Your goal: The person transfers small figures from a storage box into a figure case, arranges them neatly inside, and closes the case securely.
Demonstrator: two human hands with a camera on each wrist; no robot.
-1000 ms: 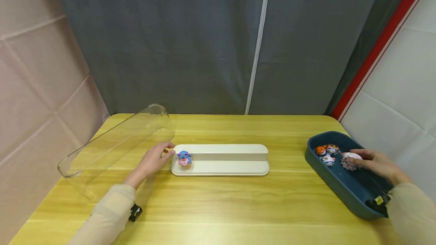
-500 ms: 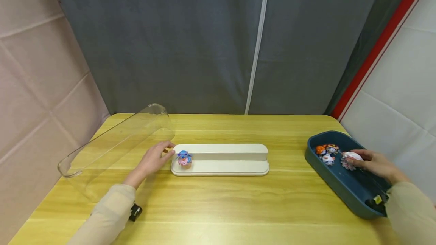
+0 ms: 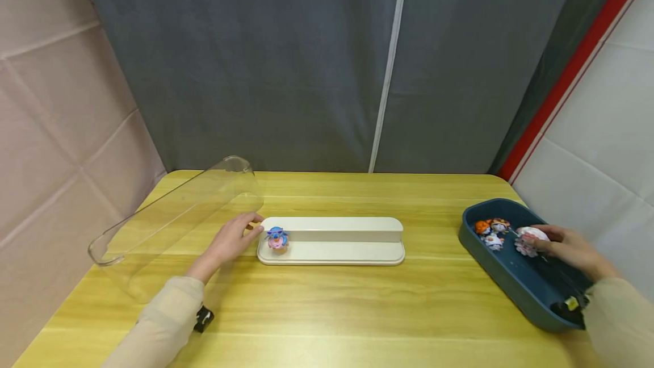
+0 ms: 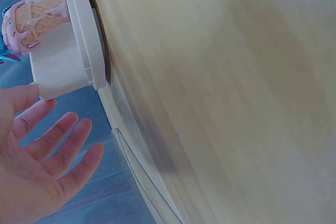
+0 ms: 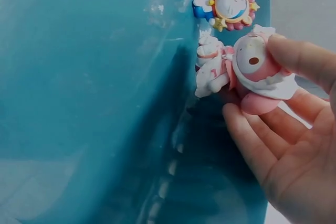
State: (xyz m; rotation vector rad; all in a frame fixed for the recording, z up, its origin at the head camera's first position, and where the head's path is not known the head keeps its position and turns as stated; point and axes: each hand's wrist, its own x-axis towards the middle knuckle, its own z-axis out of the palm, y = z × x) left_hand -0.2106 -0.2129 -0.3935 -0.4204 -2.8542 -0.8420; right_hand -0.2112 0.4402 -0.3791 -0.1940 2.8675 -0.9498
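My left hand [image 3: 232,238] touches the left end of a white display base [image 3: 327,251] with thumb and index finger, the other fingers loosely spread in the left wrist view. On that end stands a blue-and-pink figurine [image 3: 277,239] with an ice-cream-cone bottom [image 4: 42,19]. My right hand [image 3: 574,247] is over a dark blue bin [image 3: 490,270]. It pinches a pink-and-white hooded figurine [image 5: 257,72], thumb on the hood and fingers at the other side. Beside it in the bin lie several small figurines, among them one with a round framed face [image 5: 231,6].
A long clear plastic cover [image 3: 176,214] lies slantwise on the wooden table [image 3: 327,311], left of the base. A black object with a yellow patch [image 3: 571,303] is at the bin's near end. A grey curtain [image 3: 276,67] hangs behind the table; a white wall [image 3: 603,129] stands close right.
The hooded figurine has shifted very slightly to the right within the bin, with my right hand on it. My left hand stays at the end of the base.
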